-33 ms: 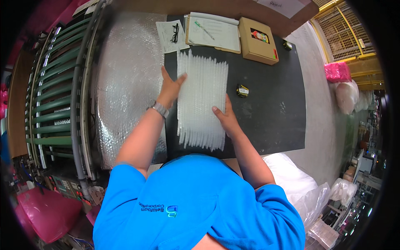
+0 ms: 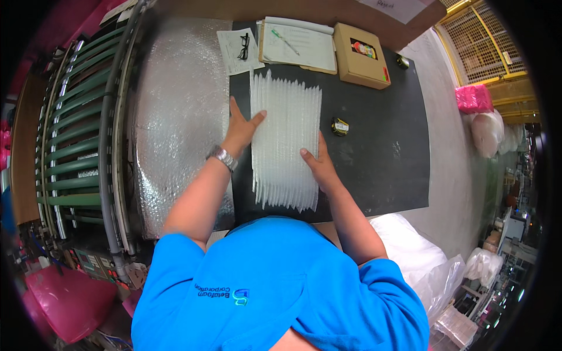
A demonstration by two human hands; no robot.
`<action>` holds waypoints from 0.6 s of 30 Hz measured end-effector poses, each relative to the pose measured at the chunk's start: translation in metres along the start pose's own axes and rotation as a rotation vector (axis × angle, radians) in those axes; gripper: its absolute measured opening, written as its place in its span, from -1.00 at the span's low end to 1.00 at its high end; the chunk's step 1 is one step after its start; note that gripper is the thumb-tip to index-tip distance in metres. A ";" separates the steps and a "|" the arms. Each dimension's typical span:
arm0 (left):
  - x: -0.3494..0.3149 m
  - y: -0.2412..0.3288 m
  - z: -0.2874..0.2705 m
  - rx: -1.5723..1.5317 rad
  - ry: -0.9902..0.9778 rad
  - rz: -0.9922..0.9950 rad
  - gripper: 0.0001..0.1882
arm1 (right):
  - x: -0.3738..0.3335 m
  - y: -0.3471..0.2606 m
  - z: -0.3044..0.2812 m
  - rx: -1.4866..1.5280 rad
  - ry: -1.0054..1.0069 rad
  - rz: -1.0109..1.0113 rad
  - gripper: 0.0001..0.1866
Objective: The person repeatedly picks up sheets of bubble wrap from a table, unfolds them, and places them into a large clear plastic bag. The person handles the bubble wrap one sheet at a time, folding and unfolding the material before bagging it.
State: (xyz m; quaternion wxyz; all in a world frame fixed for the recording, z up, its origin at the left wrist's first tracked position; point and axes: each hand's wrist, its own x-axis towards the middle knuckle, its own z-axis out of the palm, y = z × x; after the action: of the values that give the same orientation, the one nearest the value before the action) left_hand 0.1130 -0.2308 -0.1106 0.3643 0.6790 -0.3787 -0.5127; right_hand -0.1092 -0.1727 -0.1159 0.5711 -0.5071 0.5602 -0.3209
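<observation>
A thick stack of clear bubble-wrap pieces (image 2: 285,143) with uneven, ridged edges is between my hands over the dark table mat. My left hand (image 2: 242,130), with a metal watch at the wrist, is at the stack's left edge. Its thumb tip touches that edge, while the index finger stretches away from it. On the right side, my right hand (image 2: 319,165) grips the stack, thumb on the upper face. The rest of its fingers are mostly hidden behind the edge.
A bubble-wrap sheet (image 2: 181,117) covers the left side. Glasses (image 2: 244,47), a clipboard (image 2: 304,44) with a pen and a cardboard box (image 2: 360,67) lie at the back. A tape measure (image 2: 339,127) is on the dark mat (image 2: 380,158). Green rollers (image 2: 76,140) stand far left.
The stack has shifted very slightly to the right in the picture, and both hands have moved with it. Their hold looks the same.
</observation>
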 end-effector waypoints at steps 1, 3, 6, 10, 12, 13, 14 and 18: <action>-0.002 -0.011 0.002 0.106 -0.037 0.008 0.12 | -0.001 -0.001 -0.003 0.053 0.004 -0.004 -0.14; -0.008 -0.004 0.008 0.144 -0.006 0.000 0.10 | -0.001 -0.002 -0.006 0.122 -0.040 -0.027 -0.17; -0.006 -0.001 0.014 0.164 0.057 0.124 0.08 | 0.003 0.014 -0.012 0.276 -0.073 0.013 -0.19; -0.002 -0.006 0.013 -0.020 -0.090 0.104 0.08 | 0.003 0.018 -0.012 0.525 -0.146 -0.006 -0.22; 0.004 -0.002 0.009 -0.078 -0.132 -0.021 0.09 | 0.004 0.017 -0.009 0.497 -0.158 -0.060 -0.23; 0.014 0.002 0.008 -0.091 -0.111 -0.111 0.09 | 0.003 0.018 -0.006 0.480 -0.139 -0.034 -0.23; 0.019 0.009 0.007 -0.108 -0.090 -0.200 0.10 | 0.004 0.017 -0.006 0.459 -0.121 -0.009 -0.24; 0.009 0.035 0.007 -0.052 -0.045 -0.105 0.01 | 0.006 0.018 -0.009 0.510 -0.080 -0.005 -0.26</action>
State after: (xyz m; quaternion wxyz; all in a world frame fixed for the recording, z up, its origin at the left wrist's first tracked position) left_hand 0.1031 -0.2552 -0.0855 0.3461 0.6765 -0.3371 -0.5558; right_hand -0.1205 -0.1748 -0.1333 0.7013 -0.3604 0.4371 -0.4328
